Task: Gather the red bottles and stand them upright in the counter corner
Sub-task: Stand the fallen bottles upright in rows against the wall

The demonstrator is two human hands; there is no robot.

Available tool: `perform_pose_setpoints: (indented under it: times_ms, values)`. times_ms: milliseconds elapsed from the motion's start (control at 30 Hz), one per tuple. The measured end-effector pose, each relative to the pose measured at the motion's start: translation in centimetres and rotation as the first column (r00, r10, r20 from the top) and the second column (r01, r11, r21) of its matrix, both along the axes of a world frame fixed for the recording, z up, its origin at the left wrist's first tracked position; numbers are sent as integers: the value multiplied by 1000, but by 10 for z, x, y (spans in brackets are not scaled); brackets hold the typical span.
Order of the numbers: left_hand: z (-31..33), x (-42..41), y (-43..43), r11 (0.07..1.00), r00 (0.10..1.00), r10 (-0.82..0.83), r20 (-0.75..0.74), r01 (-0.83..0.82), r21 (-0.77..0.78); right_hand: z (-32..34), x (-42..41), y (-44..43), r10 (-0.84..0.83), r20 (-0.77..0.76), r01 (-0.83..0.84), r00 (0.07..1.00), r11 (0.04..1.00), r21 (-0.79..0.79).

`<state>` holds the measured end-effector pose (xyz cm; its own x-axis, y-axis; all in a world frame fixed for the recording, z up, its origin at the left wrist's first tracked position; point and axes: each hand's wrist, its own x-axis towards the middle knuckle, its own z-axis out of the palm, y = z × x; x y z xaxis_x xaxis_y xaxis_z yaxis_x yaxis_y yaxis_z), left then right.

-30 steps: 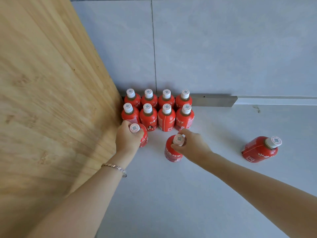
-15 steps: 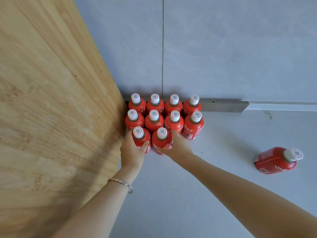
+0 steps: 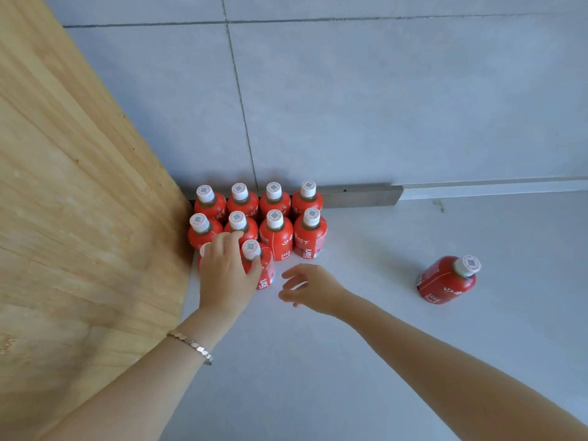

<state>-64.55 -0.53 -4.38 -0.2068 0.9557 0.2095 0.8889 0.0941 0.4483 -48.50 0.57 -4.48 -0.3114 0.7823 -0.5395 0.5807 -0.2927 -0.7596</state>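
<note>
Red juice bottles (image 3: 276, 232): ten are stood upright against the wooden side panel (image 3: 79, 202) in the counter corner | Left hand (image 3: 227, 275): laid over the two front bottles (image 3: 259, 268), grip cannot be told | Right hand (image 3: 310, 288): fingers spread, nothing held, just right of the cluster | Lone bottle (image 3: 447, 280): stood well right of the panel, apart from the cluster
</note>
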Motion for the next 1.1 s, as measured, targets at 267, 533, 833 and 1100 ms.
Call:
perform_pose_setpoints:
  times_ms: [267, 533, 833, 1100]
  values:
    - [0, 30, 21, 945, 988, -43, -146, -7, -328, 39, 160, -14, -306, 574, 25, 760, 896, 444]
    - [3, 26, 30, 948, 995, -9, -103, -24, -316, 8, 216, 3, -521, 543, 336, 658, 849, 408]
    - [1, 20, 31, 956, 996, -43, -83, 17, -291, 15, 174, 17, -335, 517, 202, 788, 933, 297]
    - [2, 18, 29, 963, 997, -38, -64, 19, -270, 15, 51, 23, 14, 368, -137, 930, 941, 310]
